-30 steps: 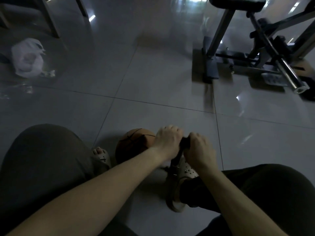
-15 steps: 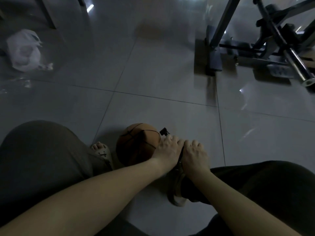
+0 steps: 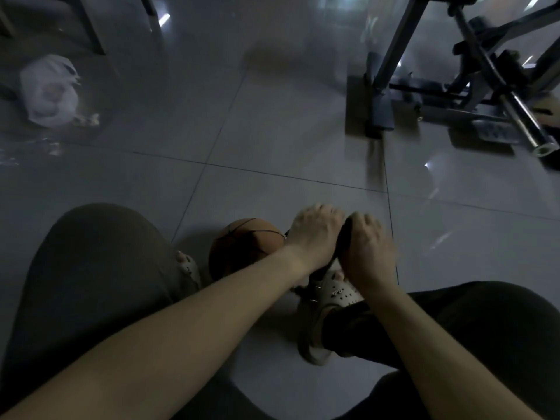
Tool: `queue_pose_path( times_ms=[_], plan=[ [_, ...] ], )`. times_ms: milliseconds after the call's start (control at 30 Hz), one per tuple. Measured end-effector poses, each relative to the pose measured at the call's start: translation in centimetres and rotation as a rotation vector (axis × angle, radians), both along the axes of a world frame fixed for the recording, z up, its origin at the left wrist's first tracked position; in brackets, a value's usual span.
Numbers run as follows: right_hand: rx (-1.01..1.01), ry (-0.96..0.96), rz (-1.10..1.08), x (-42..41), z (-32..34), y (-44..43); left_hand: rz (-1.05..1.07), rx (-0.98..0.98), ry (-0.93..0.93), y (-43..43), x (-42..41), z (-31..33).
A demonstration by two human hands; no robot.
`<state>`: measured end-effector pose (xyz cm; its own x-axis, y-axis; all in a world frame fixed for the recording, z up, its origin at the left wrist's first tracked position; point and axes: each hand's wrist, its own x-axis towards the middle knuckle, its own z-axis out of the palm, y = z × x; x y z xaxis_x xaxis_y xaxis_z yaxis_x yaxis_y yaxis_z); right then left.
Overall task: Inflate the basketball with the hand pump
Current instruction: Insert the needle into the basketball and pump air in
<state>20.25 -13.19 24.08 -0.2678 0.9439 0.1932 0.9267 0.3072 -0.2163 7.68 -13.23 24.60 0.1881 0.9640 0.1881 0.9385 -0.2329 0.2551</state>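
Both hands have risen from the low point of half a second ago, lifting the pump handle (image 3: 346,234) up and away from the pale shoe (image 3: 330,294) beneath it. Now the left hand (image 3: 315,234) and right hand (image 3: 368,248) sit side by side. Each has its fingers curled over and clamped on the dark handle, and only a sliver of it shows between them. Below the fists a short length of the pump's dark shaft (image 3: 325,269) runs down toward the shoe; its base is hidden. The basketball (image 3: 242,247) lies on the grey tiled floor (image 3: 272,122) just left of the left hand, between the person's feet, with a sandal (image 3: 188,266) close on its left side. Motion blur softens the right hand. At far left, a white plastic bag (image 3: 48,92) rests on the tiles. At far right stands a metal exercise frame (image 3: 394,56), well apart from the person. Dark trousers (image 3: 91,268) cover both knees at the near edge.
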Motion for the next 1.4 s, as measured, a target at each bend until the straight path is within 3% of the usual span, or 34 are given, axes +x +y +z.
queue_pose_path(
  times_ms=[100, 267, 500, 600, 733, 900, 1033, 1100, 1200, 1400],
  plan=[
    [0.154, 0.074, -0.028, 0.3, 2.5, 0.6, -0.035, 0.186, -0.1, 0.7, 0.0, 2.8],
    [0.091, -0.207, 0.02, -1.3, -0.9, -1.9, -0.015, 0.202, 0.085, -2.1, -1.0, -3.3],
    [-0.241, -0.37, 0.067, -1.3, -6.2, -2.7, 0.045, 0.061, 0.262, -4.2, -0.6, -11.7],
    [-0.433, -0.436, 0.073, -1.1, -7.2, -2.6, 0.009, -0.025, 0.325, -4.6, -0.1, -12.9],
    [-0.506, -0.426, 0.066, -0.9, -7.2, -2.0, 0.008, -0.081, 0.292, -4.3, 0.0, -12.4],
    [-0.399, -0.227, 0.089, -1.3, -4.0, -1.2, 0.033, -0.079, 0.152, -3.0, -0.6, -8.7],
    [0.052, -0.074, 0.028, -0.9, 1.2, 0.4, 0.032, 0.215, 0.055, -0.1, -1.0, -1.0],
    [0.151, -0.068, 0.024, -0.8, 2.2, 0.4, 0.037, 0.294, 0.045, 0.1, -1.4, 0.6],
    [0.112, -0.157, 0.034, -2.0, 1.0, -1.1, 0.055, 0.298, 0.036, -1.8, -1.8, -1.4],
    [-0.129, -0.318, 0.042, -2.6, -4.7, -3.5, 0.029, 0.17, 0.256, -5.1, -1.7, -9.8]
  ],
)
